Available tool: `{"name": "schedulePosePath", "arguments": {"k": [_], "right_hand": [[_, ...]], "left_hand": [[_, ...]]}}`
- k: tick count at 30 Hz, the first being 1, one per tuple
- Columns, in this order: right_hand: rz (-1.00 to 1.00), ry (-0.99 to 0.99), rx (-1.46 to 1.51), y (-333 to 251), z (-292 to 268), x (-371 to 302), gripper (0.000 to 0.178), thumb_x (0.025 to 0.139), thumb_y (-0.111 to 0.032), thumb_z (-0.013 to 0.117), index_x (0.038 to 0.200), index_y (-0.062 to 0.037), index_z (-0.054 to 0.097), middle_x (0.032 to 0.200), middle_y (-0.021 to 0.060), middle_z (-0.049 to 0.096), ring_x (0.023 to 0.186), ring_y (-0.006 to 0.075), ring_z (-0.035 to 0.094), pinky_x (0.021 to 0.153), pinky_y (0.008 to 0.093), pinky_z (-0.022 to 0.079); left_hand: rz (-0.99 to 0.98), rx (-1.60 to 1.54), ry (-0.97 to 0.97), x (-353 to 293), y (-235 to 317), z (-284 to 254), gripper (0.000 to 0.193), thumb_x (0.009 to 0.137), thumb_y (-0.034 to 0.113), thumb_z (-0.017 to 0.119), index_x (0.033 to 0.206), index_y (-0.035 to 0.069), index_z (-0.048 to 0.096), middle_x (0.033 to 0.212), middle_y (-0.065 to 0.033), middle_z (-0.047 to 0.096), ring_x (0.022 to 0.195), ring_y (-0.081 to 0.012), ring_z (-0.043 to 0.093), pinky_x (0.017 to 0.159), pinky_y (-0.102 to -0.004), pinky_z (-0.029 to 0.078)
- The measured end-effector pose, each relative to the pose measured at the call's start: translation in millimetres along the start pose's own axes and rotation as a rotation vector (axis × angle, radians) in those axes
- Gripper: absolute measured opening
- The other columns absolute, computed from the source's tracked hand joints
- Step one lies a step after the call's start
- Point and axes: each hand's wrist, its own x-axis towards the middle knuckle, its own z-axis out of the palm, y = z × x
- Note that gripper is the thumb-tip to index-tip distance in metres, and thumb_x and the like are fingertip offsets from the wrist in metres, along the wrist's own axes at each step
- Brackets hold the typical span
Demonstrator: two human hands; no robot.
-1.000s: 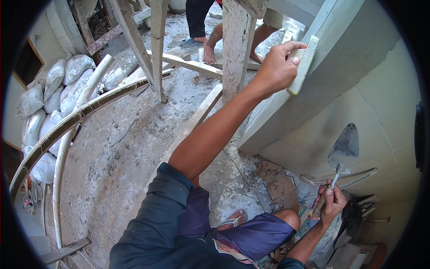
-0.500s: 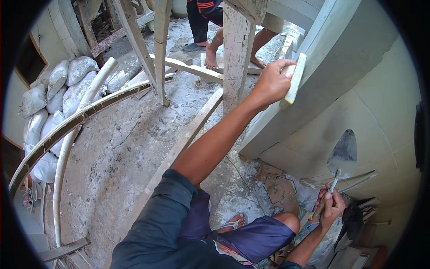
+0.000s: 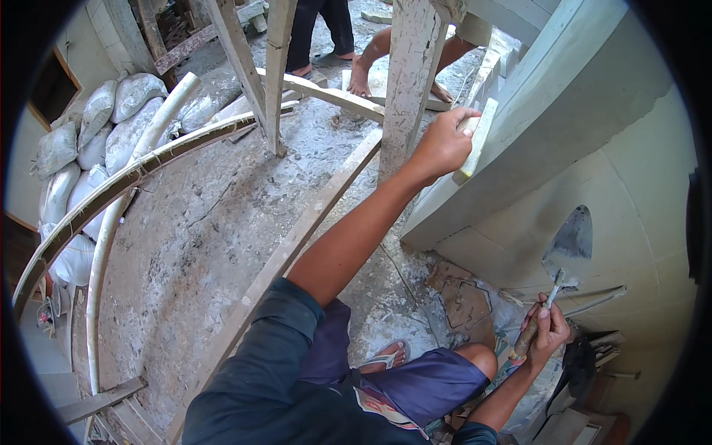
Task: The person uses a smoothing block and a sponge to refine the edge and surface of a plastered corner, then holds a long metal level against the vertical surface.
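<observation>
My left hand [image 3: 447, 146] is stretched out ahead, closed around the grip of a pale plastering float [image 3: 477, 144]. The float's flat side lies against, or very close to, the narrow face of a grey plastered beam [image 3: 541, 126] that slants up to the right. Lower right, my right hand [image 3: 547, 334] grips the wooden handle of a pointed trowel [image 3: 569, 248], its blade up. Grey mortar smears show on the blade, which is in front of the pale wall and apart from the beam.
A whitewashed wooden post [image 3: 409, 81] stands just left of the beam. Long timber [image 3: 297, 245] runs past my left arm. Stacked sacks [image 3: 96, 148] and a curved strip [image 3: 133, 174] lie left. Two other people's legs [image 3: 319, 33] show at the back. Broken board pieces [image 3: 463, 297] lie near my knee.
My left hand and the float have shifted slightly down along the beam. The trowel stays nearly still in my right hand. At the back, a person in dark trousers has moved left.
</observation>
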Motion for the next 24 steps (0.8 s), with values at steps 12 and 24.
{"name": "schedulePosePath", "arguments": {"k": [12,24], "right_hand": [[-0.025,0.049,0.038,6,3,1,0.037,0.089,-0.022,0.062,0.108,0.0104,0.061,0.073,0.0107,0.058,0.053,0.0143,0.054,0.047,0.0249,0.043],[0.004,0.046,0.010,2,-3,-5,0.038,0.089,-0.021,0.063,0.109,0.0103,0.061,0.074,0.0108,0.059,0.053,0.0142,0.053,0.047,0.0253,0.044]], "left_hand": [[0.318,-0.170,-0.040,32,136,12,0.042,0.077,0.004,0.051,0.117,-0.006,0.060,0.081,-0.0166,0.063,0.061,-0.0192,0.057,0.054,-0.0320,0.045],[0.120,0.052,0.015,-15,6,13,0.035,0.092,0.005,0.048,0.125,-0.002,0.055,0.106,-0.0160,0.064,0.092,-0.0159,0.059,0.083,-0.0285,0.046]]}}
